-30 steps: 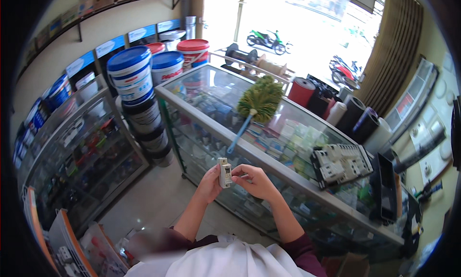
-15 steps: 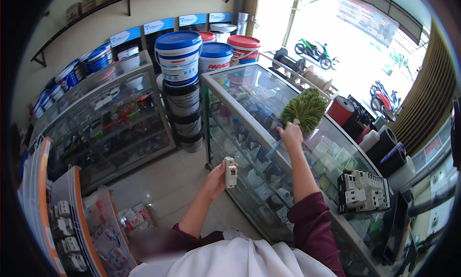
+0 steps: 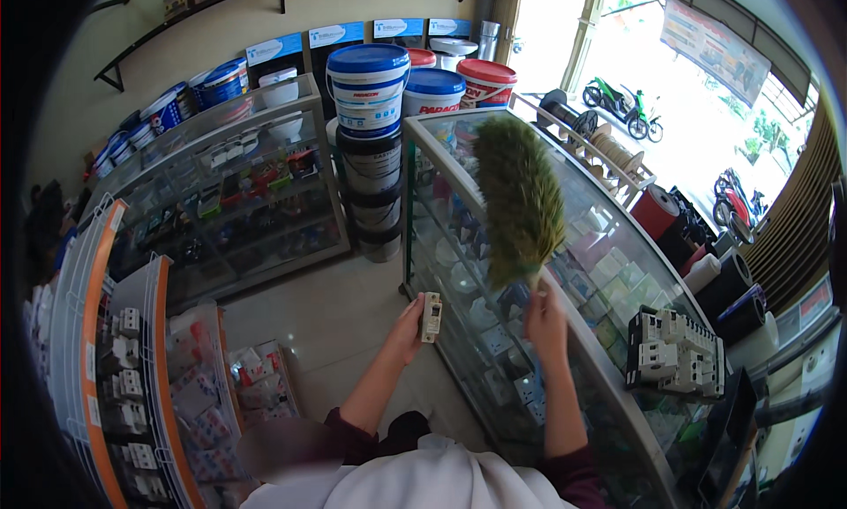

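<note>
In my left hand [image 3: 407, 333] is a small white circuit breaker [image 3: 431, 318], held upright between thumb and fingers over the floor beside the counter. My right hand [image 3: 547, 319] grips the handle end of a green feather duster [image 3: 519, 200]. The duster's fluffy head points away from me, above the near edge of the glass display counter [image 3: 609, 355]; whether it touches the glass I cannot tell. On the counter's right part stands a black holder with several white circuit breakers [image 3: 675, 355].
Stacked paint buckets [image 3: 369, 90] stand at the counter's far end. A second glass cabinet [image 3: 221, 183] is at the back left. Orange-edged racks [image 3: 163, 333] with breakers and packets line my left. Rolls of sheet material [image 3: 732, 284] and cable spools [image 3: 613, 152] sit beyond the counter.
My right hand has drawn back toward me, and the duster has swung from over the counter's middle to its near edge, head now upright. The left hand keeps hold of the breaker.
</note>
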`<state>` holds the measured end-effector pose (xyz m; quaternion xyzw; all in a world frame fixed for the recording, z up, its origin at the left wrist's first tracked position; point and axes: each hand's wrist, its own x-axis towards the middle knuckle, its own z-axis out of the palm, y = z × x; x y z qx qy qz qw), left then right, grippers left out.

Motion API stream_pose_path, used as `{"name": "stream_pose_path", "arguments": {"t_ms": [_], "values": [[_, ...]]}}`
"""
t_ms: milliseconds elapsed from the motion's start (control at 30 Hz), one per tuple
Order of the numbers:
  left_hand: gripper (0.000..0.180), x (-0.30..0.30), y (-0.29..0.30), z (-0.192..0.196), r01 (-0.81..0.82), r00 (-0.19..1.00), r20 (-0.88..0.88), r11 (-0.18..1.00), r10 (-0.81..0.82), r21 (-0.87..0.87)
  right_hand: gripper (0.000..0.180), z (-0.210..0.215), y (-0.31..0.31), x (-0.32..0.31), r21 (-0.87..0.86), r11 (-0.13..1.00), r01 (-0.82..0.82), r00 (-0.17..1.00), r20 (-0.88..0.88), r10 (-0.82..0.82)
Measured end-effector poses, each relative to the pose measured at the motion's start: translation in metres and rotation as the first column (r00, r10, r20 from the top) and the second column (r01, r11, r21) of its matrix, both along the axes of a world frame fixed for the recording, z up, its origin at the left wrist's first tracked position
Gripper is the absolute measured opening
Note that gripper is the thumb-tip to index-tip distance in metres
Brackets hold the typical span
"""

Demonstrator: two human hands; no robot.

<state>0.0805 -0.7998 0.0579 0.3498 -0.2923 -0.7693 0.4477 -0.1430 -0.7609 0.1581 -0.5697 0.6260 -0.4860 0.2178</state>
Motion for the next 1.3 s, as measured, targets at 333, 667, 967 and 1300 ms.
{"name": "stream_pose_path", "arguments": {"t_ms": [333,667,967,1300], "values": [[0.05,0.0,0.005,-0.092,-0.384,0.918,0.016,0.897,0.397,-0.221,0.044,-0.131,0.096,0.061,-0.231,0.917,-0.326,0.907,-0.351,0.234],[0.053,-0.014,0.019,-0.015,-0.352,0.839,0.45,0.936,0.306,0.019,0.054,-0.136,0.076,0.049,-0.093,0.99,-0.106,0.963,-0.256,0.079],[0.049,0.026,-0.001,-0.029,-0.311,0.815,0.487,0.946,0.314,-0.089,0.057,-0.12,0.046,0.109,-0.001,0.999,-0.041,0.935,-0.353,0.038],[0.047,0.106,-0.02,-0.028,-0.291,0.806,0.547,0.956,0.224,0.036,0.055,-0.115,0.046,0.203,0.097,0.994,-0.055,0.81,-0.577,0.101]]}}
